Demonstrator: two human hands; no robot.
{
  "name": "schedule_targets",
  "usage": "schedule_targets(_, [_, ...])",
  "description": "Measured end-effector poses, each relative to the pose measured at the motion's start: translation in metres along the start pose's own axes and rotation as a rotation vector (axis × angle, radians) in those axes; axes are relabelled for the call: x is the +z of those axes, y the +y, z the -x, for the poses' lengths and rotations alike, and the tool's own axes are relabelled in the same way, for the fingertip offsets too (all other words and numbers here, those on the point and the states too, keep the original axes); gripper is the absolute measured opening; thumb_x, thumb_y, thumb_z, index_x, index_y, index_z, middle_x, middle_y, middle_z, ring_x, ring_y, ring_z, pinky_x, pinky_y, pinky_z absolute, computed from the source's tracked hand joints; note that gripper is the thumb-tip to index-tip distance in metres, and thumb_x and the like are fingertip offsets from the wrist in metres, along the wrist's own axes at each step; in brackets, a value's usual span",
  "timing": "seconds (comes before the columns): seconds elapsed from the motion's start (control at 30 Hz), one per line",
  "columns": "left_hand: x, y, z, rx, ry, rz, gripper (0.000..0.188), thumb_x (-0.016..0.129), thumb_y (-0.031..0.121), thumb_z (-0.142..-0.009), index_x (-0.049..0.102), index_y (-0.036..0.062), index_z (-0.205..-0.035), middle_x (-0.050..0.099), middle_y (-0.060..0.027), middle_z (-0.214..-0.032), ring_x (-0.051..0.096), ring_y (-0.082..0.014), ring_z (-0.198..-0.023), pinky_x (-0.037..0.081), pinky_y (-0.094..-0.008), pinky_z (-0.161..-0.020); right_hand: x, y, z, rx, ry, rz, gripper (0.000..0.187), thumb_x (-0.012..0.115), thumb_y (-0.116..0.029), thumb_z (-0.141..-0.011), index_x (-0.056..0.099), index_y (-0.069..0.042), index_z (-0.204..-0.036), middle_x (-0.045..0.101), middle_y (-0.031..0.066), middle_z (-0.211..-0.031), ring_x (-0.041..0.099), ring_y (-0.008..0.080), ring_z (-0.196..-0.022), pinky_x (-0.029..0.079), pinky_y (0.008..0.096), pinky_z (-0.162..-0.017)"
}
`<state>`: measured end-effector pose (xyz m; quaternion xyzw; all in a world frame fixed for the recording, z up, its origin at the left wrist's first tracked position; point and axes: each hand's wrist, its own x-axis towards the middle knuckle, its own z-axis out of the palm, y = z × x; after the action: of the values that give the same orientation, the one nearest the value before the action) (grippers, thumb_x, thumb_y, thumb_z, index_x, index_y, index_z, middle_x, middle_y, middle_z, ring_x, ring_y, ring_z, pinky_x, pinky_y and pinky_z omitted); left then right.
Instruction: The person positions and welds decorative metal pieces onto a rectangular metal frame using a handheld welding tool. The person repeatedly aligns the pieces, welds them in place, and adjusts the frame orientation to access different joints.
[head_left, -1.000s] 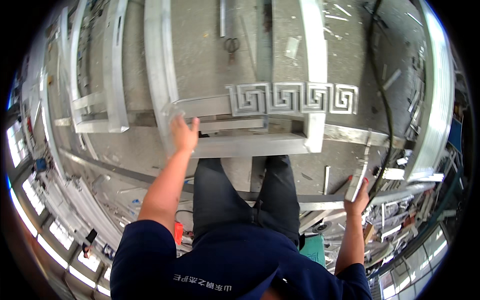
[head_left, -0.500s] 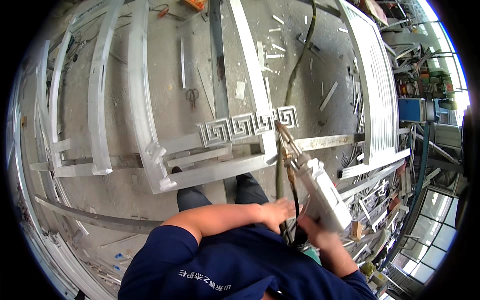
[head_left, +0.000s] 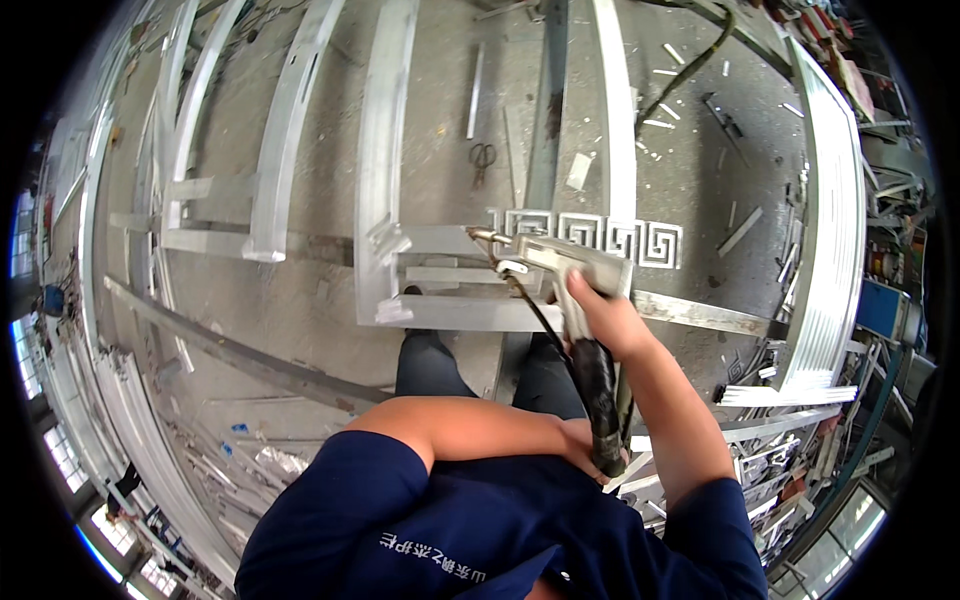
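Note:
My right hand (head_left: 607, 316) is wrapped around the grip of a grey welding gun (head_left: 580, 262). Its copper-coloured nozzle points left and shows in front of the left end of a silver Greek-key strip (head_left: 660, 243). That strip lies across an aluminium frame (head_left: 470, 314) in front of my legs. From the gun's grip a thick black-wrapped cable (head_left: 596, 385) runs down toward my body. My left hand (head_left: 583, 447) is closed around the lower end of this cable, its fingers partly hidden behind it.
More silver frames (head_left: 275, 200) stand to the left, and a slatted panel (head_left: 832, 220) to the right. Scissors (head_left: 482, 160) and metal offcuts lie on the floor. A dark hose (head_left: 690, 72) curves at the upper right; a blue box (head_left: 884, 308) stands at far right.
The gun has risen over the frame, and its nozzle has swung left from the strip's right part to its left end. My left hand has closed on the cable. The view has shifted left.

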<state>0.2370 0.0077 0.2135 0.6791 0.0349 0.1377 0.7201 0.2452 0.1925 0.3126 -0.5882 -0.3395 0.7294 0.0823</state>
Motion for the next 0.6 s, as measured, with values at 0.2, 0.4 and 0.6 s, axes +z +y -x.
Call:
schedule_targets(0.2, [-0.039,0.07,0.089,-0.142,0.104,0.679,0.043,0.069,0.026,-0.096,0.06,0.0033,-0.132,0.052,-0.0163,-0.147,0.043,-0.0297,-0.142,0.033,-0.0422,-0.119,0.038,0.111,-0.141,0.425,-0.222,-0.614,0.069,0.052,-0.071,-0.094,0.061,-0.002,-0.095,0.058,0.0093,-0.065,0.059,0.0221,-0.049,0.052,0.0355,-0.047])
schedule_targets(0.4, [-0.017,0.061,0.177,-0.008,0.664,1.183,0.054,0.067,0.044,-0.096,0.063,-0.0046,-0.119,0.066,-0.0221,-0.12,0.061,-0.0345,-0.121,0.045,-0.0467,-0.106,0.109,0.227,-0.208,0.718,-0.148,-1.254,0.077,0.054,-0.082,-0.084,0.06,-0.007,-0.1,0.063,0.0073,-0.074,0.063,0.0229,-0.06,0.055,0.0437,-0.056])
schedule_targets(0.6, [-0.013,0.057,0.215,-0.164,0.847,1.144,0.065,0.058,0.06,-0.097,0.061,-0.0033,-0.111,0.069,-0.0189,-0.109,0.066,-0.027,-0.107,0.05,-0.0381,-0.095,0.155,0.245,-0.226,0.755,-0.282,-1.564,0.079,0.048,-0.084,-0.085,0.059,-0.007,-0.092,0.062,0.0037,-0.068,0.064,0.0217,-0.06,0.054,0.0401,-0.058])
